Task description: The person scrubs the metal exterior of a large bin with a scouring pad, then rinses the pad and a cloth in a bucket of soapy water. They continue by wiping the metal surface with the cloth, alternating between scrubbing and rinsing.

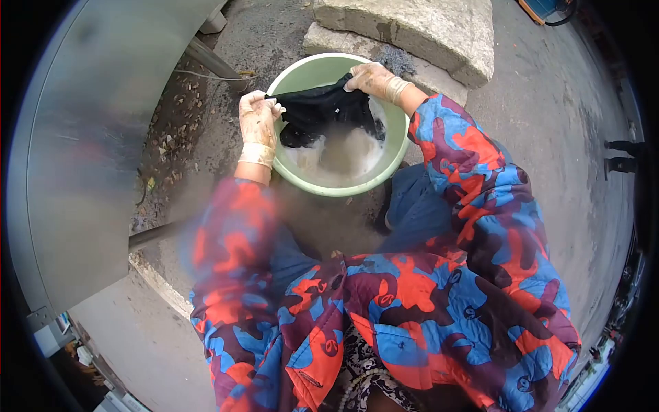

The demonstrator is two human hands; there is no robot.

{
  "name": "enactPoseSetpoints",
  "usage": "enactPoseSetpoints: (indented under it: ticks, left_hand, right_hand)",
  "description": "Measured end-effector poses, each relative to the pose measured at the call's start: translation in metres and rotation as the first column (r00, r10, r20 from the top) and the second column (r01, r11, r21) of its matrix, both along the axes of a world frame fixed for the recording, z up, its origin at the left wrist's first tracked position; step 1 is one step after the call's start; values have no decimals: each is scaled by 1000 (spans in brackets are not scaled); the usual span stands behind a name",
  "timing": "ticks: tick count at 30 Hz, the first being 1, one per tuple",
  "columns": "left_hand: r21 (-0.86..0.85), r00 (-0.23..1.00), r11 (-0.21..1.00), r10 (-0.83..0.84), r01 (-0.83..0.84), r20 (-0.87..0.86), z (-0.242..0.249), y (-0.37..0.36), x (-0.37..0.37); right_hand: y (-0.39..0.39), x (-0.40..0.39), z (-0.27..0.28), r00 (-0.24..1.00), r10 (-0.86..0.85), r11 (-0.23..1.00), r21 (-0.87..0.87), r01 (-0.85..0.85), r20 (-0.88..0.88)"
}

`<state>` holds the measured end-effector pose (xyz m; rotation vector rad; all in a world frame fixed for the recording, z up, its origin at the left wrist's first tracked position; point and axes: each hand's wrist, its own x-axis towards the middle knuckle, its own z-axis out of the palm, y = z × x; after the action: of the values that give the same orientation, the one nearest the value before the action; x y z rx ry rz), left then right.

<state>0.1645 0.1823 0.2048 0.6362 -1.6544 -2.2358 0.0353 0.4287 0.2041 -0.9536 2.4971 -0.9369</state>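
Observation:
A round light green basin (338,190) stands on the ground, holding cloudy, foamy water (343,154). A black cloth (322,110) is stretched across it, its lower part in the water. My left hand (258,123), in a thin pale glove with dirty smears, pinches the cloth's left corner at the basin's left rim. My right hand (374,79), gloved the same way, grips the upper right edge of the cloth near the basin's right rim. The details of the cloth's shape cannot be made out.
Large stone blocks (425,31) lie just beyond the basin. A big metal panel (89,151) stands at the left, with a metal leg (213,60) beside it. Dry leaves (180,130) litter the ground there. A blue and orange object (546,9) is at the top right.

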Motion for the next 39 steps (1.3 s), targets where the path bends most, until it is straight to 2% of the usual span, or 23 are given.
enactPoseSetpoints:
  ticks: [1,3,5,6,9,10,15,17,18,19,20,21,23,25,27,29,30,31,32,35,37,38,39]
  left_hand:
    - [11,998,999,40,-39,-41,8,-2,-2]
    - [6,992,1000,19,-18,-127,19,-6,-2]
    - [-26,988,998,54,-58,-144,31,-5,-2]
    - [-24,988,998,52,-56,-144,33,-7,-2]
    - [6,974,996,88,-89,-209,44,-11,2]
    - [-6,963,996,83,-87,-258,58,-8,14]
    - [-125,919,990,9,-63,-394,85,-1,26]
    - [-157,925,987,-32,-30,-379,81,-2,26]
    - [-178,965,980,-126,85,-229,74,-3,26]
    - [-182,973,963,-217,201,-73,66,-3,26]
    - [-204,950,928,-305,311,60,56,-3,30]
    - [-167,929,936,-260,309,262,51,5,32]
    - [-214,915,907,-302,362,266,33,10,33]
    - [-256,902,878,-338,405,269,42,16,37]
    - [-264,893,863,-364,430,266,50,20,34]
    - [-267,899,867,-359,421,252,48,17,33]
    - [-267,889,859,-369,438,270,48,16,34]
    - [-266,880,851,-379,453,288,48,15,35]
    - [-266,882,853,-375,449,286,48,14,35]
    - [-239,860,846,-392,476,326,50,12,36]
    - [-284,874,836,-393,469,286,54,12,38]
    - [-281,875,840,-388,465,288,54,11,39]
    - [-292,882,842,-378,454,282,53,10,38]
  right_hand:
    - [-7,10,41,911,-198,978,7,209,361]
    - [-10,8,59,935,-216,957,-131,260,283]
    - [-13,-1,63,891,-204,888,-306,343,406]
    - [-8,-6,66,997,-43,939,-344,20,-59]
    - [-5,-13,90,968,159,847,-531,-33,192]
    - [-7,11,117,821,249,713,-671,204,513]
    - [-2,37,146,711,507,526,-829,191,486]
    - [-8,50,140,745,382,575,-772,271,546]
    - [-7,44,132,891,221,796,-601,70,397]
    - [-13,44,116,956,75,941,-339,26,283]
    - [-17,48,97,996,21,984,-176,-5,88]
    - [-21,41,47,969,46,999,-12,-50,-241]
    - [-29,62,19,993,60,945,326,-24,-101]
    - [-26,75,-37,995,10,893,448,38,-104]
    - [-22,77,-90,988,157,705,698,-124,17]
    - [-32,78,-148,919,376,532,783,-321,121]
    - [-29,72,-188,918,380,531,785,-321,119]
    - [-22,61,-228,775,632,631,582,-513,-2]
    - [-18,55,-247,583,790,609,356,-709,-192]
    - [-28,70,-50,860,494,758,419,-499,131]
    - [-27,32,-36,973,219,798,587,-136,-72]
    - [-23,8,-46,989,-81,874,468,132,-127]
    - [-22,3,-37,915,-379,852,333,403,-138]
